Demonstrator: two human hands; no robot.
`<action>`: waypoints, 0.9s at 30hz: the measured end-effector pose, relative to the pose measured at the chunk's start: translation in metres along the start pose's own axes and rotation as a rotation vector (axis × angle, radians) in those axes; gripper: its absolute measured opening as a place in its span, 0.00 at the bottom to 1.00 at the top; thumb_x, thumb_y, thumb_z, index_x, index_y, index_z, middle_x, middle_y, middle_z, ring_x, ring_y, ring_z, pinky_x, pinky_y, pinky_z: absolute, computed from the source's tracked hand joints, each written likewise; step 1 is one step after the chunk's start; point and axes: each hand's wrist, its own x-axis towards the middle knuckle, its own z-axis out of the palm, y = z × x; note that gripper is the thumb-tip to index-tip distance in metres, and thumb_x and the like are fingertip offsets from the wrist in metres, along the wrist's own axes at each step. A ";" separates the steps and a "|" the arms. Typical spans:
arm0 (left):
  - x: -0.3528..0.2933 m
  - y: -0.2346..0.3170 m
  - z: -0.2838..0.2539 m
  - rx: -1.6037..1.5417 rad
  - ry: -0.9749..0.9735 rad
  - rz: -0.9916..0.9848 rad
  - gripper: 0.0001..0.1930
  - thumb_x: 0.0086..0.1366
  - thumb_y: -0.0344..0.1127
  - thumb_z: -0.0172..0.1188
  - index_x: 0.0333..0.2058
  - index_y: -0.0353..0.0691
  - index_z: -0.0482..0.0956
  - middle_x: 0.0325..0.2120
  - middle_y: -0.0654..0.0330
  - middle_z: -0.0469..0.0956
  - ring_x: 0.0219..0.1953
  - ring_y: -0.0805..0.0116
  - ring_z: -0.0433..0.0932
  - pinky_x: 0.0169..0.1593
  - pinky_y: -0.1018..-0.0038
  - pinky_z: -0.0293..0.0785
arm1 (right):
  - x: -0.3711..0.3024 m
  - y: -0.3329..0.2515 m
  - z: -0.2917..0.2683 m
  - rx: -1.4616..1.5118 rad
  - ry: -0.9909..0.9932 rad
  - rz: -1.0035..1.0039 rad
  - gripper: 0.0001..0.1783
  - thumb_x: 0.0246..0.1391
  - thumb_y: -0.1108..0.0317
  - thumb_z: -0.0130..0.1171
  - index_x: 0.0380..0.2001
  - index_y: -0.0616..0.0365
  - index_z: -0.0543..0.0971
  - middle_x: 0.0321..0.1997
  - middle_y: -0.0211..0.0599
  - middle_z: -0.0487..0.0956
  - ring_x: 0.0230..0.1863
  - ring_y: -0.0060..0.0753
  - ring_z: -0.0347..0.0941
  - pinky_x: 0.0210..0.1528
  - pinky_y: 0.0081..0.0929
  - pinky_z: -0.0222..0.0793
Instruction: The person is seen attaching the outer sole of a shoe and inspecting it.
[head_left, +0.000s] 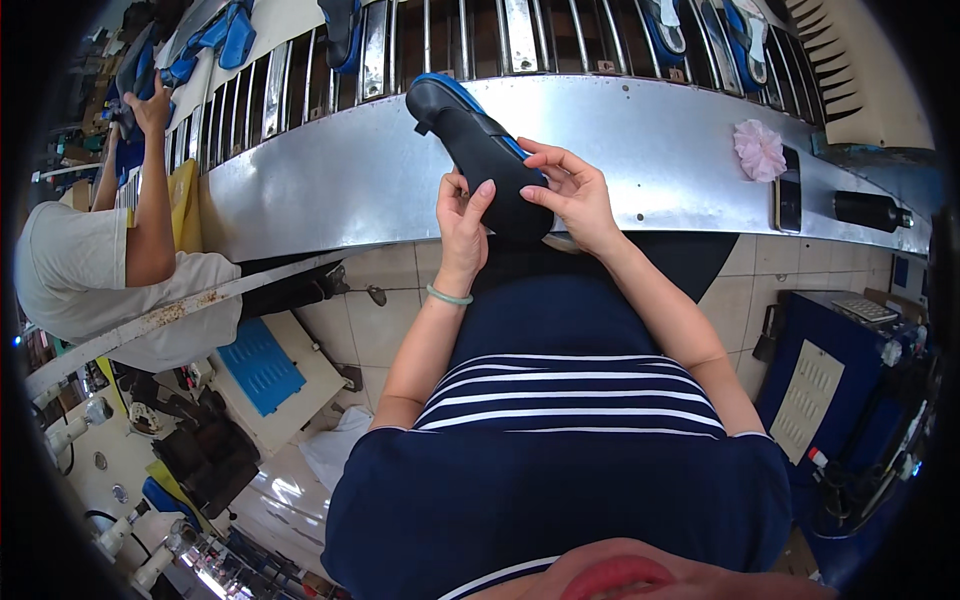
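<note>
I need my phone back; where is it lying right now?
Head view: the phone lies on the metal ledge at right, between the pink flower and black cylinder.

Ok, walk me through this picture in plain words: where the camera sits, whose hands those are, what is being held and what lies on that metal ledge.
There is one picture, taken by a wide fisheye camera worn on a person's head and looking down, which is why straight edges curve. The two bare forearms coming up from the bottom belong to that person. The left hand and the right hand together hold a black shoe with a blue edge, its dark sole facing the camera, just in front of a curved metal ledge. Behind the ledge runs a rack of metal bars carrying more blue and black shoe pieces. On the ledge to the right lie a pink flower-like puff, a phone and a black bottle. At the far left, another person reaches up to the rack.
</note>
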 end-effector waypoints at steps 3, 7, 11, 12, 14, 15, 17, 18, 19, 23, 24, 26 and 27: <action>0.000 0.003 -0.004 -0.003 0.035 -0.034 0.11 0.64 0.30 0.63 0.35 0.43 0.67 0.40 0.63 0.74 0.44 0.75 0.73 0.53 0.74 0.68 | -0.003 0.006 0.007 -0.035 -0.023 -0.045 0.18 0.46 0.88 0.63 0.42 0.65 0.76 0.65 0.52 0.67 0.65 0.37 0.66 0.66 0.31 0.64; -0.002 0.012 -0.004 -0.065 0.070 -0.106 0.10 0.65 0.31 0.61 0.41 0.41 0.69 0.43 0.60 0.76 0.47 0.73 0.74 0.55 0.72 0.69 | -0.004 0.011 0.013 -0.102 -0.049 -0.096 0.17 0.47 0.87 0.63 0.42 0.66 0.77 0.63 0.51 0.70 0.64 0.37 0.67 0.67 0.31 0.63; -0.005 0.007 -0.002 -0.073 0.062 -0.105 0.13 0.66 0.31 0.60 0.46 0.39 0.69 0.45 0.58 0.76 0.49 0.71 0.74 0.57 0.71 0.68 | -0.006 0.005 0.018 -0.158 0.013 -0.124 0.17 0.47 0.85 0.63 0.43 0.66 0.80 0.59 0.48 0.74 0.62 0.37 0.69 0.65 0.31 0.65; -0.005 0.006 -0.003 -0.056 0.051 -0.104 0.13 0.66 0.33 0.60 0.47 0.40 0.70 0.46 0.59 0.76 0.50 0.70 0.74 0.58 0.70 0.68 | -0.007 0.005 0.019 -0.201 0.014 -0.145 0.17 0.48 0.85 0.64 0.43 0.66 0.80 0.59 0.47 0.74 0.62 0.37 0.70 0.64 0.30 0.65; -0.004 0.003 -0.004 -0.031 0.026 -0.098 0.14 0.66 0.35 0.59 0.49 0.41 0.70 0.47 0.59 0.76 0.52 0.68 0.74 0.59 0.68 0.68 | -0.007 0.004 0.017 -0.295 0.016 -0.190 0.17 0.48 0.84 0.64 0.44 0.65 0.81 0.58 0.47 0.75 0.61 0.37 0.71 0.63 0.30 0.66; -0.003 0.003 -0.004 -0.019 0.030 -0.097 0.14 0.66 0.35 0.60 0.49 0.41 0.71 0.47 0.59 0.76 0.52 0.69 0.74 0.59 0.69 0.68 | -0.007 0.006 0.015 -0.318 0.023 -0.215 0.17 0.48 0.84 0.64 0.44 0.64 0.81 0.58 0.47 0.75 0.61 0.37 0.71 0.62 0.29 0.67; -0.002 0.002 -0.002 0.008 0.037 -0.097 0.14 0.66 0.35 0.60 0.48 0.40 0.71 0.47 0.59 0.77 0.51 0.69 0.74 0.58 0.69 0.69 | -0.007 0.011 0.011 -0.362 0.040 -0.267 0.17 0.48 0.83 0.65 0.44 0.63 0.81 0.58 0.46 0.75 0.61 0.37 0.71 0.61 0.29 0.68; 0.000 0.002 0.000 0.018 0.059 -0.098 0.14 0.66 0.35 0.61 0.47 0.40 0.71 0.46 0.59 0.77 0.50 0.70 0.75 0.57 0.70 0.69 | -0.007 0.012 0.009 -0.353 0.036 -0.277 0.18 0.48 0.83 0.65 0.45 0.63 0.81 0.58 0.46 0.75 0.61 0.37 0.71 0.61 0.29 0.67; 0.001 0.004 0.004 0.029 0.079 -0.098 0.14 0.65 0.35 0.62 0.47 0.39 0.72 0.45 0.59 0.77 0.49 0.70 0.75 0.56 0.71 0.70 | -0.007 0.013 0.008 -0.345 0.033 -0.287 0.18 0.48 0.83 0.65 0.45 0.63 0.81 0.58 0.46 0.75 0.61 0.37 0.71 0.61 0.29 0.67; 0.008 0.014 0.026 0.037 0.217 -0.117 0.15 0.59 0.30 0.69 0.39 0.37 0.70 0.36 0.59 0.78 0.38 0.75 0.77 0.46 0.77 0.74 | -0.007 0.012 0.010 -0.281 0.048 -0.254 0.21 0.47 0.82 0.67 0.47 0.64 0.79 0.60 0.46 0.74 0.61 0.36 0.71 0.62 0.29 0.67; 0.008 0.015 0.029 0.073 0.229 -0.113 0.16 0.58 0.30 0.70 0.39 0.37 0.70 0.36 0.59 0.78 0.37 0.75 0.77 0.45 0.77 0.74 | -0.007 0.011 0.010 -0.319 0.041 -0.261 0.22 0.46 0.82 0.67 0.48 0.64 0.78 0.60 0.46 0.74 0.61 0.36 0.71 0.62 0.30 0.67; 0.008 0.016 0.033 0.148 0.248 -0.107 0.17 0.56 0.29 0.72 0.38 0.36 0.70 0.35 0.58 0.78 0.35 0.75 0.78 0.42 0.78 0.75 | -0.007 0.010 0.009 -0.393 0.031 -0.278 0.24 0.46 0.82 0.68 0.49 0.64 0.76 0.60 0.46 0.73 0.60 0.35 0.71 0.62 0.30 0.67; 0.009 0.018 0.037 0.148 0.250 -0.115 0.18 0.56 0.29 0.72 0.37 0.36 0.70 0.35 0.58 0.78 0.35 0.75 0.78 0.42 0.78 0.75 | -0.006 0.011 0.008 -0.367 0.030 -0.271 0.25 0.46 0.82 0.68 0.50 0.63 0.76 0.60 0.45 0.73 0.61 0.35 0.70 0.62 0.30 0.66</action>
